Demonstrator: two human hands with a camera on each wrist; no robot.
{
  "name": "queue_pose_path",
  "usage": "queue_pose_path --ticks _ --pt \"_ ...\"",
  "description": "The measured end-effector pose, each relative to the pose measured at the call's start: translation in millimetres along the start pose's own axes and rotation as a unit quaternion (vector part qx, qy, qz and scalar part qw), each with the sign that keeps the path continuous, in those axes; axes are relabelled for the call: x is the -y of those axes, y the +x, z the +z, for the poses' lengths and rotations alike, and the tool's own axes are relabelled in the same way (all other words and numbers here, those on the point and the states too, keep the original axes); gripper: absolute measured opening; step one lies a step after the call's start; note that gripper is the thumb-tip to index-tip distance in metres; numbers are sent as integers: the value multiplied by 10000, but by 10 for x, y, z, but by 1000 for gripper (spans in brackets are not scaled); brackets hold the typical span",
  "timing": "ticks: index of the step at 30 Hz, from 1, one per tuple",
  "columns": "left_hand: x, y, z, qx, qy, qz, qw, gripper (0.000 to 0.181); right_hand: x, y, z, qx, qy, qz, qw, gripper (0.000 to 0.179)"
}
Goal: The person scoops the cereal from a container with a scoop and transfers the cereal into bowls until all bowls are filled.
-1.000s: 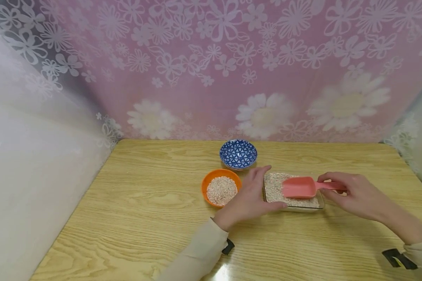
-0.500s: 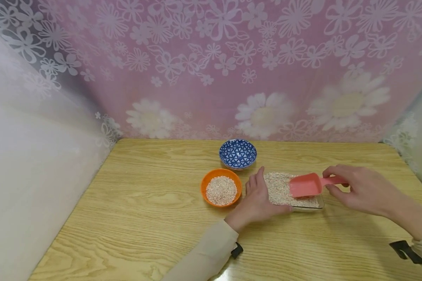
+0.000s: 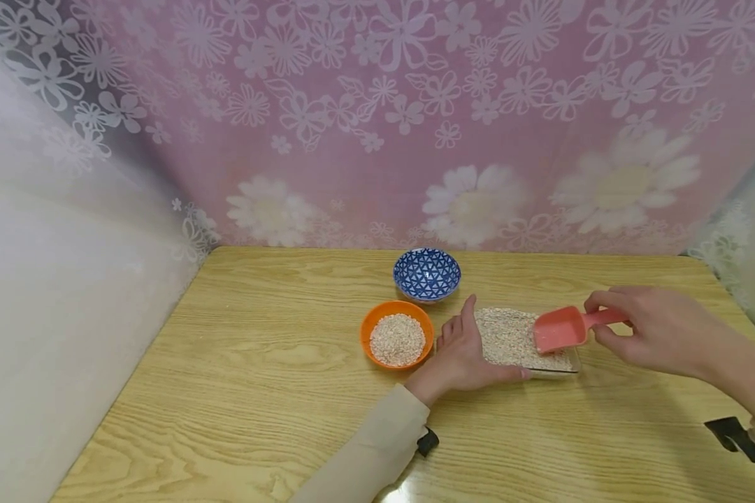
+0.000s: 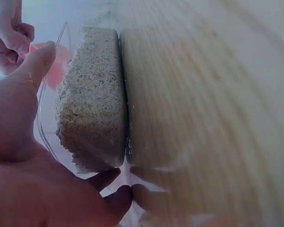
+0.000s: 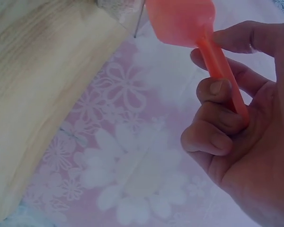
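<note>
A clear rectangular container [image 3: 506, 335] of oat flakes stands on the table at right of centre. My left hand [image 3: 462, 356] holds its left end, thumb along the near rim and fingers at the left side; the left wrist view shows the thumb [image 4: 40, 61] at the rim. With my right hand [image 3: 657, 332] I grip the handle of a pink scoop [image 3: 560, 328], whose front edge is down at the oats near the container's right end. The right wrist view shows fingers curled round the scoop's handle [image 5: 220, 71]. How much the scoop carries is unclear.
An orange bowl [image 3: 366, 335] with oat flakes sits just left of my left hand. Behind it stands a blue-and-white patterned bowl [image 3: 426, 274]. A flowered pink curtain [image 3: 352, 140] hangs along the back edge of the wooden table [image 3: 239, 391].
The left hand has settled against the container's left end, its thumb further right along the near rim. The scoop has moved right across the oats and tilted, its handle raised.
</note>
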State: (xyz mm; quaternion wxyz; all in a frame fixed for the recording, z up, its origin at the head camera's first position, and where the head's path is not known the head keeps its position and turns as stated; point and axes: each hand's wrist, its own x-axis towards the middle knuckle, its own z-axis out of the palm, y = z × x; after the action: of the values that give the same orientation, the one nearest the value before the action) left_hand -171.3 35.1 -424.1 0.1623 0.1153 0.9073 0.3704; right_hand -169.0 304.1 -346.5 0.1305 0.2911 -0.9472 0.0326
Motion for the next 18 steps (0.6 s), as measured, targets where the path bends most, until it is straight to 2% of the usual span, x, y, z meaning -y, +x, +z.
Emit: queue_pose_path --ticks 7,15,18 --pt "-11 -19 -31 45 351 -125 9993 133 32 82 -97 364 -16 40 9993 20" --pt "-16 -7 -29 49 366 -133 9992 133 69 175 -167 1119 -7 318 9932 17" --pt "-18 -16 -37 50 299 -129 9995 133 62 197 -143 1200 61 262 9924 18"
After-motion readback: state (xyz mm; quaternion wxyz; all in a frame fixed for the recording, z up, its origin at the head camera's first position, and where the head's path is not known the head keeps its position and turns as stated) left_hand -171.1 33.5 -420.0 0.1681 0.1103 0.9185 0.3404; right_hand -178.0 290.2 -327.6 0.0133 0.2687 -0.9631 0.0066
